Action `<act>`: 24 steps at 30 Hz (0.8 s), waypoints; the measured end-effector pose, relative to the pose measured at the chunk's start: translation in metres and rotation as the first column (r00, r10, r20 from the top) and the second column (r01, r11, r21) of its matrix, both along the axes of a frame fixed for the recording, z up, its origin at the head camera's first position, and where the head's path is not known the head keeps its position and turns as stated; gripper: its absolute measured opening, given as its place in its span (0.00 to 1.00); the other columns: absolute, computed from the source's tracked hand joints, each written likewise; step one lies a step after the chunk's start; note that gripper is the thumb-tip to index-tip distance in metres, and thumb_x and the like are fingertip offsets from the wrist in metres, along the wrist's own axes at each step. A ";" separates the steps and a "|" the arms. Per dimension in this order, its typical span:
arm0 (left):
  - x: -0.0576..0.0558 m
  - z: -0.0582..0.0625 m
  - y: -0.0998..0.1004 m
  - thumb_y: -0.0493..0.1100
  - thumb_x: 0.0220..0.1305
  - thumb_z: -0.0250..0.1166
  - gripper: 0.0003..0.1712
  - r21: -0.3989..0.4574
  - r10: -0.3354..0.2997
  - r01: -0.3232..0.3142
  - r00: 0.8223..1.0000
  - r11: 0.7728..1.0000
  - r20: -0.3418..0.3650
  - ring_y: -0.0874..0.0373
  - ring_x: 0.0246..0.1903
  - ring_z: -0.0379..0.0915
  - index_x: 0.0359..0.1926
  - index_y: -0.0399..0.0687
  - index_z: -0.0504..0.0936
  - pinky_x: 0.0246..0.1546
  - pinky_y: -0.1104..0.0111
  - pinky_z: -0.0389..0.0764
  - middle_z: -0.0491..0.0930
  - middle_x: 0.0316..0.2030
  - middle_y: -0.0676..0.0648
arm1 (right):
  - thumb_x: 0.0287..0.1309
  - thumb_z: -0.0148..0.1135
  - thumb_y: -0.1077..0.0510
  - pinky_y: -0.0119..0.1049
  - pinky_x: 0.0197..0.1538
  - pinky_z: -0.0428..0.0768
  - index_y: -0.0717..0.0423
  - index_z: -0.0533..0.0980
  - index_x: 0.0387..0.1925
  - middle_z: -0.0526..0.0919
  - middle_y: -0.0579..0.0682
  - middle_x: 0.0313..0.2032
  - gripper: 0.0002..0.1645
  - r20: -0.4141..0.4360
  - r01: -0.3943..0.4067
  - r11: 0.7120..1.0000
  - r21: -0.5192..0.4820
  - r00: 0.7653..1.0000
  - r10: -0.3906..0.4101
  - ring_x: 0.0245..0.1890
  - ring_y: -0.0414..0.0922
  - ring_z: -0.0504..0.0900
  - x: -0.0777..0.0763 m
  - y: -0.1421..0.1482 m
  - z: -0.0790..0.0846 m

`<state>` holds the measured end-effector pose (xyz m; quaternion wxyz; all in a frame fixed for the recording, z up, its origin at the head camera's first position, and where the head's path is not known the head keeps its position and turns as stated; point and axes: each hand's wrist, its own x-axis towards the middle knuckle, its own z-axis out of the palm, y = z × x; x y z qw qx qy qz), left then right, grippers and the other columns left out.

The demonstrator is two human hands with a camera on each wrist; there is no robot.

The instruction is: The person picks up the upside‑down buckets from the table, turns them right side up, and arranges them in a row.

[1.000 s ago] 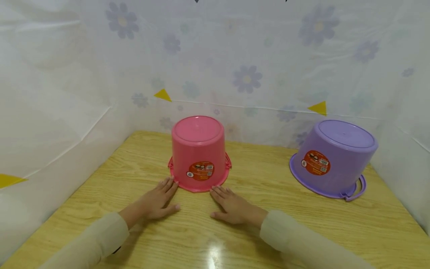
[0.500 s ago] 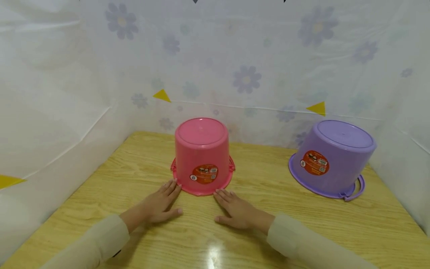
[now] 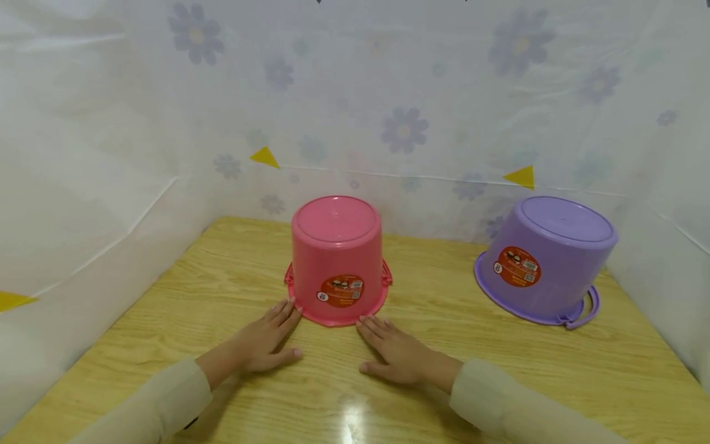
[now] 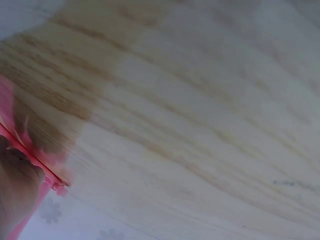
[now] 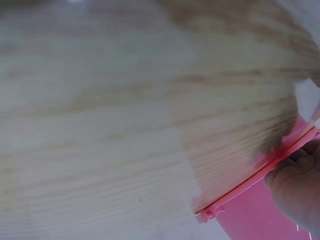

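Note:
A pink bucket (image 3: 336,259) stands upside down near the middle of the table, its base up and a round red label on the near side. My left hand (image 3: 266,339) lies with straight fingers at the left front of its rim. At the right front, the fingertips of my right hand (image 3: 396,351) touch the same rim, fingers extended and thumb spread. In the left wrist view, part of the left hand (image 4: 19,185) overlaps the pink rim at the lower left. The right wrist view has the right hand (image 5: 297,187) against the bucket's rim (image 5: 250,182).
To the right, a purple bucket (image 3: 554,259) is also upside down, its handle (image 3: 585,311) sticking out on the right. The wooden table (image 3: 310,407) is bordered at the back and sides by white flowered sheeting (image 3: 344,92) with yellow triangles.
The pink bucket has slid slightly right and toward me, and both hands moved along with it at the rim. Against the backdrop, the purple bucket stays in place.

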<state>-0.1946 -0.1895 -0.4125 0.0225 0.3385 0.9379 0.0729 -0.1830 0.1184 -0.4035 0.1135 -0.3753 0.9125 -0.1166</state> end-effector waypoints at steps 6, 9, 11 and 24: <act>-0.001 0.001 -0.001 0.63 0.64 0.50 0.46 0.006 -0.004 0.004 1.000 1.000 0.009 0.36 0.69 0.43 0.69 0.32 0.53 0.67 0.50 0.55 0.49 0.69 0.31 | 0.63 0.48 0.38 0.50 0.72 0.49 0.62 0.47 0.71 0.46 0.58 0.72 0.47 0.010 0.016 1.000 -0.003 1.000 -0.016 0.72 0.54 0.45 -0.002 0.003 0.002; -0.003 0.003 -0.003 0.62 0.63 0.52 0.47 0.034 -0.001 0.001 1.000 0.999 -0.008 0.35 0.69 0.45 0.67 0.29 0.54 0.67 0.50 0.57 0.51 0.68 0.30 | 0.63 0.48 0.38 0.51 0.72 0.49 0.63 0.46 0.71 0.45 0.59 0.72 0.47 0.029 0.040 0.999 -0.017 0.999 -0.040 0.72 0.56 0.44 -0.006 0.007 0.005; -0.006 0.004 -0.005 0.62 0.63 0.53 0.48 0.054 0.015 -0.014 1.000 0.998 -0.015 0.35 0.68 0.45 0.67 0.27 0.54 0.66 0.50 0.57 0.51 0.68 0.29 | 0.64 0.48 0.39 0.53 0.72 0.48 0.64 0.45 0.70 0.44 0.60 0.72 0.48 0.043 0.066 0.997 -0.036 0.997 -0.064 0.72 0.57 0.43 -0.011 0.011 0.007; -0.038 0.010 -0.011 0.64 0.49 0.66 0.60 0.205 0.165 -0.173 0.985 0.963 0.055 0.31 0.68 0.44 0.70 0.31 0.48 0.62 0.42 0.61 0.49 0.68 0.28 | 0.62 0.55 0.47 0.59 0.70 0.47 0.74 0.46 0.67 0.48 0.72 0.68 0.48 0.028 0.203 0.969 -0.144 0.979 -0.201 0.69 0.67 0.45 -0.048 0.029 0.007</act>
